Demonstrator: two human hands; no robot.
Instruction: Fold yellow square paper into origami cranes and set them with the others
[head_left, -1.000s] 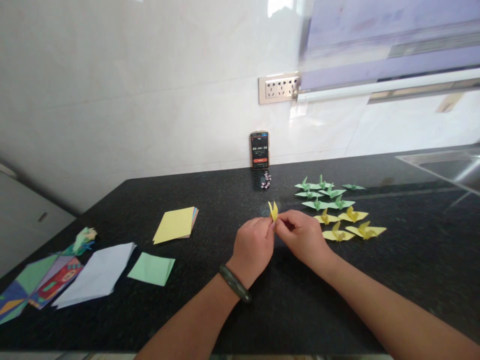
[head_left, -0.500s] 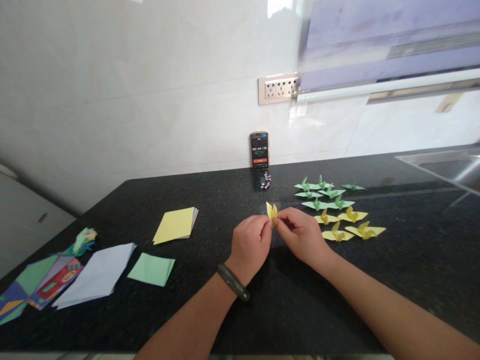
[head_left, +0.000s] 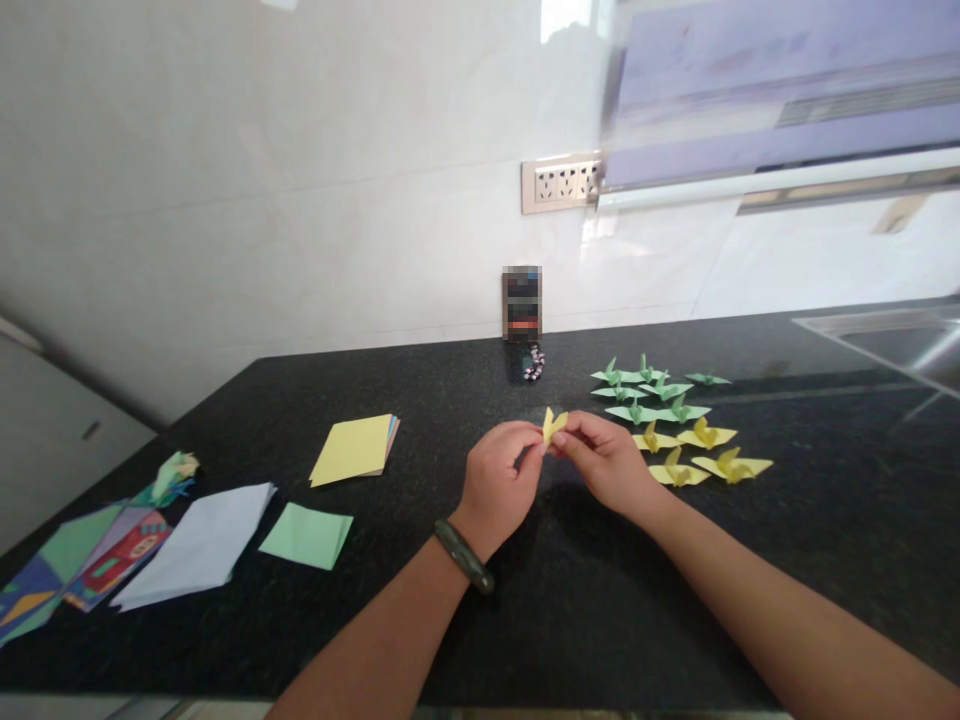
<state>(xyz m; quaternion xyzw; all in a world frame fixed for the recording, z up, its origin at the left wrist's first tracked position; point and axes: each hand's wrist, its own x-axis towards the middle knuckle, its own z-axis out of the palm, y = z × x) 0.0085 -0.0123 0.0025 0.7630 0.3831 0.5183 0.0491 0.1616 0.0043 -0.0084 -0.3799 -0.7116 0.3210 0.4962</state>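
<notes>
A small folded yellow paper crane (head_left: 553, 425) is pinched between both hands over the dark counter, two points of it sticking up. My left hand (head_left: 504, 482), with a dark green bangle on its wrist, grips the crane's left side between thumb and fingers. On the other side my right hand (head_left: 606, 460) pinches it, thumb and forefinger closed. The fingers cover the crane's lower part. Just right of my right hand sit several finished yellow paper cranes (head_left: 729, 464), and behind them stand several green paper cranes (head_left: 634, 412).
To the left lie a stack of yellow-topped paper (head_left: 351, 450), a green sheet (head_left: 307, 537), white sheets (head_left: 199, 545) and colourful packaging (head_left: 124, 565). A phone (head_left: 522, 303) leans on the wall behind a beaded strap (head_left: 535, 364). A sink edge (head_left: 870, 345) is at far right.
The crane has turned slightly in my fingers; its right point now leans further right. My left thumb has shifted, opening a small gap below the forefinger. The view has moved slightly.
</notes>
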